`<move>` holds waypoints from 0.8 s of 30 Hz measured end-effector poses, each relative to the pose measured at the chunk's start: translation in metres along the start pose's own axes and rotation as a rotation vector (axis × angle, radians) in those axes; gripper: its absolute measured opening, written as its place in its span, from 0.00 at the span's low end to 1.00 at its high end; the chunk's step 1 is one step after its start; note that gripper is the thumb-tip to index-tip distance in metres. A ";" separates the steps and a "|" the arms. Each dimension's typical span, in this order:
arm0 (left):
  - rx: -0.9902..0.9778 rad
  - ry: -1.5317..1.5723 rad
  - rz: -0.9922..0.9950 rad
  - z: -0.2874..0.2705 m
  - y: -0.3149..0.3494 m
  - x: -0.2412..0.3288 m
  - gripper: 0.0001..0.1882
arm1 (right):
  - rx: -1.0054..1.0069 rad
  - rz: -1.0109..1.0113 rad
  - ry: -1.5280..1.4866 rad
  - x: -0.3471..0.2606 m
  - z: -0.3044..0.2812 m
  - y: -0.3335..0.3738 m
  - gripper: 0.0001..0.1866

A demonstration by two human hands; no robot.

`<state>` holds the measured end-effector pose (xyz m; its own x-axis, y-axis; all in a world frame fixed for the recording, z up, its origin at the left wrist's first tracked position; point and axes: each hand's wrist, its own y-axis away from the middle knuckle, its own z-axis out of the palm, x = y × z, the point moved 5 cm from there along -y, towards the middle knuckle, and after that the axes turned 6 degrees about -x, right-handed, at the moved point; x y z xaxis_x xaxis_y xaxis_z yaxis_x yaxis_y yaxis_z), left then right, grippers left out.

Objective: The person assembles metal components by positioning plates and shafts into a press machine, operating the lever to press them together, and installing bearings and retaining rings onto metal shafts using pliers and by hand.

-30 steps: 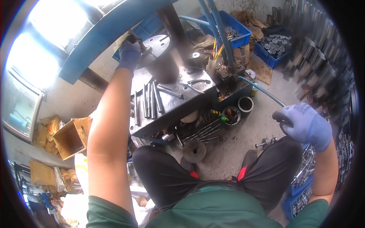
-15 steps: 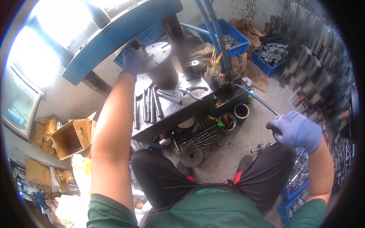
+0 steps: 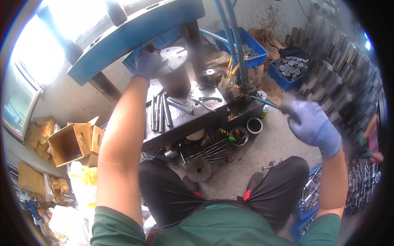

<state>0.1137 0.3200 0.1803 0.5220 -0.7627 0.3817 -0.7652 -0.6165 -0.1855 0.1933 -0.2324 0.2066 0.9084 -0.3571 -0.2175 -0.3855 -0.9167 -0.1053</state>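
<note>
The slotted disc (image 3: 176, 55) stands toward the far edge of the worktop (image 3: 184, 117) — work seems begun, unfinished: the right hand (image 3: 312, 124) clenches the blue lever (image 3: 266, 101), the left hand (image 3: 147, 63) is at the disc — its grip I cannot tell.

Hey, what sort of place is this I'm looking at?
Probably a small metalworking shop: there's a blue press frame, metal rods lying on a dark workbench, and blue bins holding many small metal parts.
</note>
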 end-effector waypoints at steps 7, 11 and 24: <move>0.171 -0.131 -0.076 -0.001 0.027 0.051 0.25 | -0.525 0.127 0.022 0.022 0.041 0.041 0.16; 0.329 -0.163 -0.029 -0.006 0.035 0.046 0.15 | 0.034 -0.014 0.008 0.008 -0.001 0.002 0.13; 0.259 0.215 0.168 0.009 0.027 0.031 0.10 | 0.789 -0.089 0.069 0.054 -0.084 -0.165 0.17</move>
<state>0.1122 0.2778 0.1791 0.2855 -0.8158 0.5030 -0.6984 -0.5365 -0.4737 0.3196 -0.1157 0.2934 0.9391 -0.3226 -0.1180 -0.2885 -0.5540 -0.7810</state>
